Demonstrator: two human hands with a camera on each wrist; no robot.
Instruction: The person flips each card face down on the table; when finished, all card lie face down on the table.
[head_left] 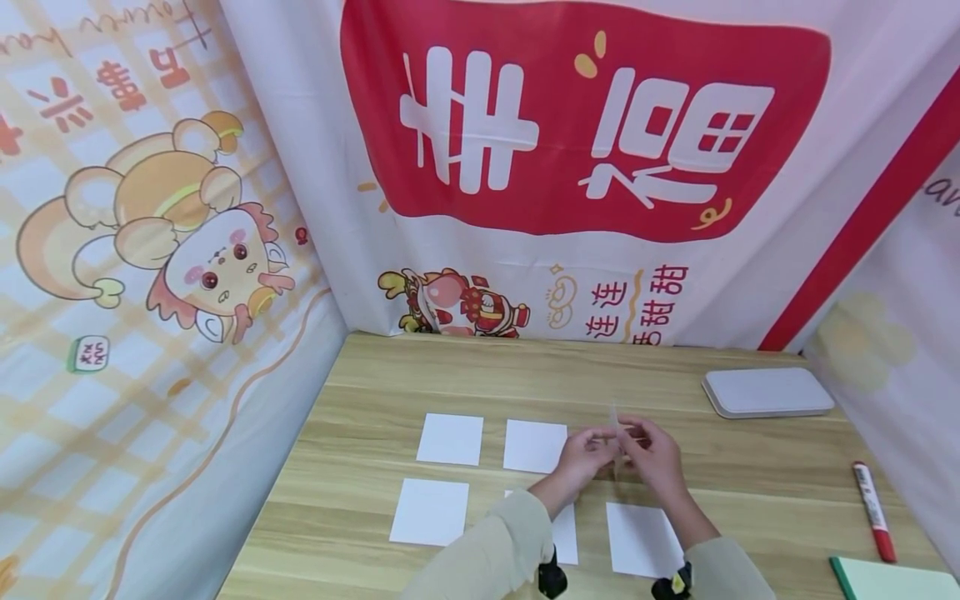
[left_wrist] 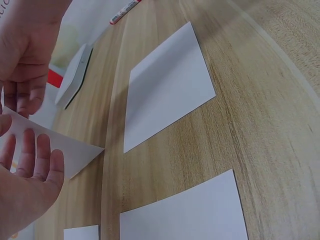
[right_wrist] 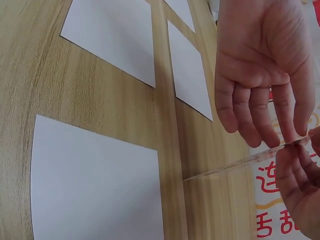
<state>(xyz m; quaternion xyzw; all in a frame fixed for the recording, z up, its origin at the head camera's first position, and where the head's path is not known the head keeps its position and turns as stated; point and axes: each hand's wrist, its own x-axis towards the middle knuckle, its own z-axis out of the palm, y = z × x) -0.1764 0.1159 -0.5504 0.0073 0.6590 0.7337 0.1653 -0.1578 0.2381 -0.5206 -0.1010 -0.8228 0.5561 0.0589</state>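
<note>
Bright cloth walls [head_left: 585, 125] with big red signs and cartoon animals stand all around a wood table [head_left: 360, 392]. On the table, five white cards lie flat in two rows. The far row has two cards [head_left: 450, 438] and a gap on its right end. The near row has three, and the near right one [head_left: 642, 538] is partly under the arms.

Far to the right of the cards sits a flat white box [head_left: 767, 392]. Nearer, by the right edge of the table, lies a red marker [head_left: 873, 511]. A green pad [head_left: 892, 579] peeks in at the corner below the marker.

Both hands are up over the gap in the far row, close together. The left hand [head_left: 581, 457] and the right hand [head_left: 654, 454] pinch one more card [head_left: 617, 433] between them. This card stands on its edge, so from above it looks like a thin line. In the left wrist view it shows as a white sheet [left_wrist: 60, 145] held by the fingers [left_wrist: 27, 97], up off the table and not touching it.

It looks like five cards are already set down. The sixth card is in the hands, and the gap in the far row has no card in it yet.
</note>
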